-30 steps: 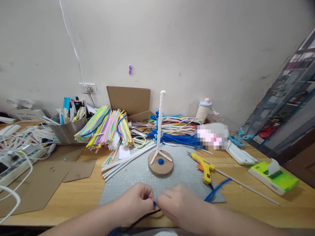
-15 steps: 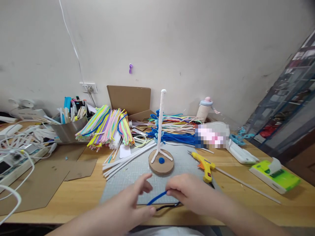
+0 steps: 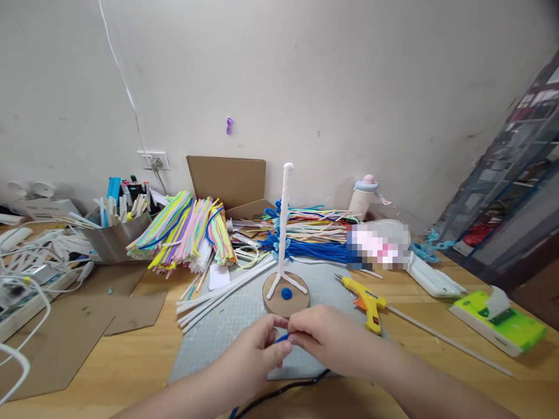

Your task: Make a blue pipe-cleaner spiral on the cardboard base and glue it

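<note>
A blue pipe cleaner (image 3: 283, 338) runs between my two hands, low in the middle of the head view. My right hand (image 3: 323, 336) pinches it with fingertips pressed together. My left hand (image 3: 257, 349) curls around it from the other side, its thumb near the right fingertips. Most of the pipe cleaner is hidden by the hands. Just beyond them stands a round cardboard base (image 3: 273, 305) with a small blue coil (image 3: 286, 294) on it. From this base rises a white wrapped post (image 3: 284, 221) with forked feet; blue curled pieces (image 3: 276, 224) show along its left side.
A grey cutting mat (image 3: 209, 343) lies beneath. To the right are a yellow glue gun (image 3: 369, 299) with a long glue stick and a green tissue pack (image 3: 500, 320). Pipe cleaner bundles (image 3: 187, 233) lie at the back left. A black cable (image 3: 283, 389) crosses in front.
My left hand has moved up and right to meet my right hand and has closed around the blue pipe cleaner. The view has shifted slightly.
</note>
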`<act>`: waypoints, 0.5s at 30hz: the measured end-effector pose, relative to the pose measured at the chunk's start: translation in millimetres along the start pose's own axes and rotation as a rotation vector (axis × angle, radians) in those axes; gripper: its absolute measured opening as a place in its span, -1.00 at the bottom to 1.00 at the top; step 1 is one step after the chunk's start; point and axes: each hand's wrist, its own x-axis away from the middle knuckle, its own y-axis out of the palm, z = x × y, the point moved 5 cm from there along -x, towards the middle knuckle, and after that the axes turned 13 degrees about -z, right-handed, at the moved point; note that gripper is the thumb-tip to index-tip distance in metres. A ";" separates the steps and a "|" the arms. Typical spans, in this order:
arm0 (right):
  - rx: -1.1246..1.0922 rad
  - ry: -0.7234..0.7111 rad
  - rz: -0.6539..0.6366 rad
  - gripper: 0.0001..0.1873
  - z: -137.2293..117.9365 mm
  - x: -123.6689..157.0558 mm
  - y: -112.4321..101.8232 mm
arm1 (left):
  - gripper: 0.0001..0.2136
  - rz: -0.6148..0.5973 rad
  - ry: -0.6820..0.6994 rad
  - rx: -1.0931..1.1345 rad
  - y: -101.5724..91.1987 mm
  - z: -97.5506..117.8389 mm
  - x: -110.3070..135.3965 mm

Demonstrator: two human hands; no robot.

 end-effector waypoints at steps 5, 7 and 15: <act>-0.116 0.002 0.027 -0.73 32.0 -18.4 -23.9 | -0.64 0.166 0.071 0.042 -23.7 1.6 -7.6; -0.099 0.124 0.090 -0.70 68.2 -29.5 -44.4 | -0.61 0.189 0.060 0.110 -34.8 -1.1 -5.3; 0.121 0.431 0.303 -0.88 162.4 -113.7 -86.5 | -0.57 0.177 0.077 0.365 -34.3 8.9 -1.3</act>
